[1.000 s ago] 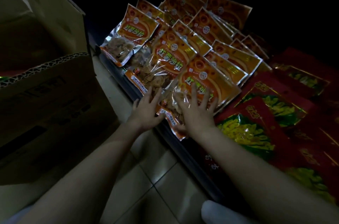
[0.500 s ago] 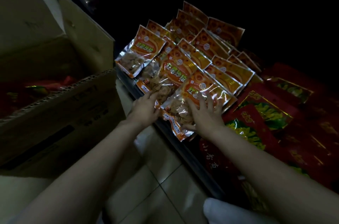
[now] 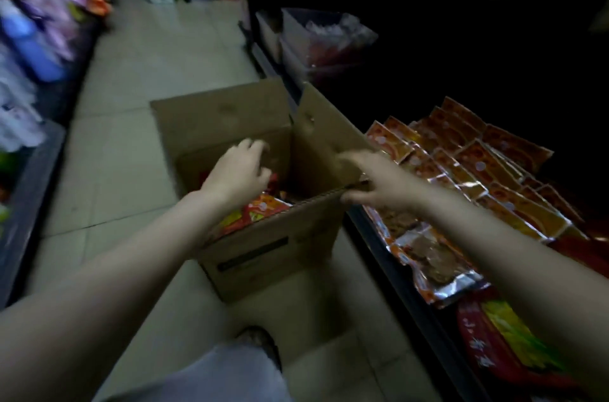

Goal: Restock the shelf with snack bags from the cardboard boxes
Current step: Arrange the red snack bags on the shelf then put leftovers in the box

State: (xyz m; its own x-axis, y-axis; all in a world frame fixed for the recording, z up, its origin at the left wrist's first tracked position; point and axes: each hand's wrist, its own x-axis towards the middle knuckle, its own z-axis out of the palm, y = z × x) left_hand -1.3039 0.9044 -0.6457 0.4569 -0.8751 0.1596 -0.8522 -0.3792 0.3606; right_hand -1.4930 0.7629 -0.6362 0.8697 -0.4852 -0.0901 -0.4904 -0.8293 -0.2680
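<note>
Snack bags (image 3: 487,177), orange with clear windows, lie overlapped in rows on the low shelf (image 3: 412,296); more fill the open cardboard box (image 3: 263,246) on the floor. Left hand (image 3: 239,172) hovers over the box, fingers loosely curled, empty; right hand (image 3: 372,184) pinches its flap edge.

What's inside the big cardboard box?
The cardboard box holds red and orange snack bags. The left hand hovering over the opening and the box walls hide how many there are.

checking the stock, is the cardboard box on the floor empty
No, red and yellow snack bags show inside the open cardboard box, below the left hand.
</note>
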